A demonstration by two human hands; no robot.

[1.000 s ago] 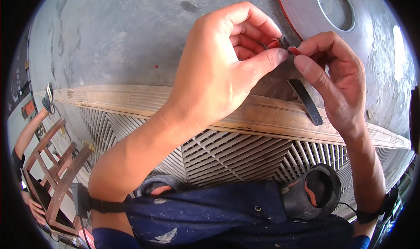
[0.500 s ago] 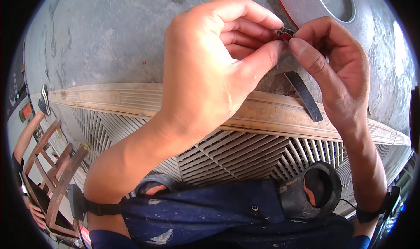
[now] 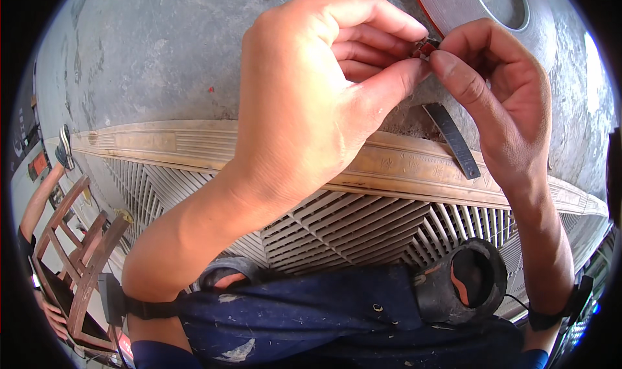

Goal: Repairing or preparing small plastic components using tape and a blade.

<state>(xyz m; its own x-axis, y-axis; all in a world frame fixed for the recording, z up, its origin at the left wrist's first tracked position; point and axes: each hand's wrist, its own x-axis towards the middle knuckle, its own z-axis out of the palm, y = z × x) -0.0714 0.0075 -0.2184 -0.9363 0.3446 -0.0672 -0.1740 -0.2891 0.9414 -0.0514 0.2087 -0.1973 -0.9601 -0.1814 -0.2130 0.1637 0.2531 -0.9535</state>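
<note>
Red and grey meet where the two hands pinch together: a small red tape end (image 3: 424,47), glossy and crumpled, sits between the fingertips of both. Left hand (image 3: 317,103) is curled nearly shut, thumb pressed up against the bent forefinger, and the tape end is caught at that thumb tip. Right hand (image 3: 502,93) is likewise closed to a fine pinch, its forefinger and thumb meeting the same scrap from the other side, the remaining fingers folded loosely behind.

Just above the right hand lies a roll of tape (image 3: 466,3), a flat grey disc with a thin red edge and a round hollow core, resting on the rough grey concrete floor (image 3: 149,51), which is mottled and stained. Just below the fingertips a dark grey strip (image 3: 453,139), flat and narrow, hangs slanting down across a pale wooden moulding (image 3: 188,142) with carved ridges along its length. Below that, under both wrists, spreads a slatted wooden panel (image 3: 363,223), its thin slats fanning in diagonal rows. Near the right forearm sits a black rubber shoe (image 3: 463,288) with an orange lining. Far off by the left elbow stands a wooden chair frame (image 3: 71,246), reddish brown.
</note>
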